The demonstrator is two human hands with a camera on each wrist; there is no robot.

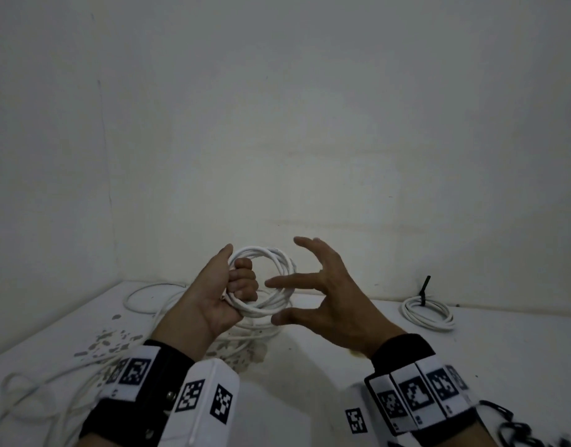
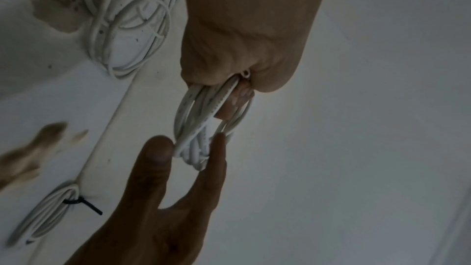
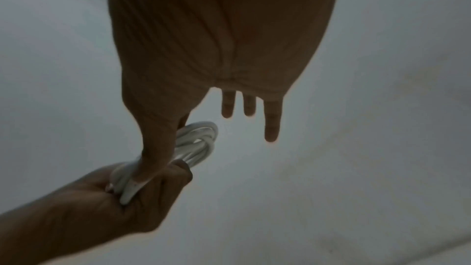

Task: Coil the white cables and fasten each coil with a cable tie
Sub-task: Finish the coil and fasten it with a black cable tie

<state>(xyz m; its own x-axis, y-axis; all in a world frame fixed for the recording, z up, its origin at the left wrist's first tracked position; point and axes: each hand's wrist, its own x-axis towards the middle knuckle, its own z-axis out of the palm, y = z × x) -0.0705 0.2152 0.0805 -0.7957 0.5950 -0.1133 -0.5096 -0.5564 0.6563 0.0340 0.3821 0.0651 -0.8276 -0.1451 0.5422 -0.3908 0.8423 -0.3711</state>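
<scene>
Nearest the person, loose white cable trailed in slack loops over the desk's near left part, and a dark tangled object lay blurred at the near right corner. Both wrists wore bands printed with black-and-white markers.

Above the middle of the desk, the left hand was the closed grip: its fingers curled through a coil of white cable, the thumb up along the coil's left side, holding the ring upright and off the surface. In the left wrist view a cut cable end showed at the heel of that hand.

The right hand was an open grip, fingers spread. Thumb and forefinger bracketed the right side of the coil; the left wrist view showed their tips at the strands, though real contact could not be confirmed.

Under the coil, more uncoiled cable lay heaped toward the desk's far left. At the far right edge, against the wall, sat a finished coil bound by a black tie with its tail sticking up.
</scene>
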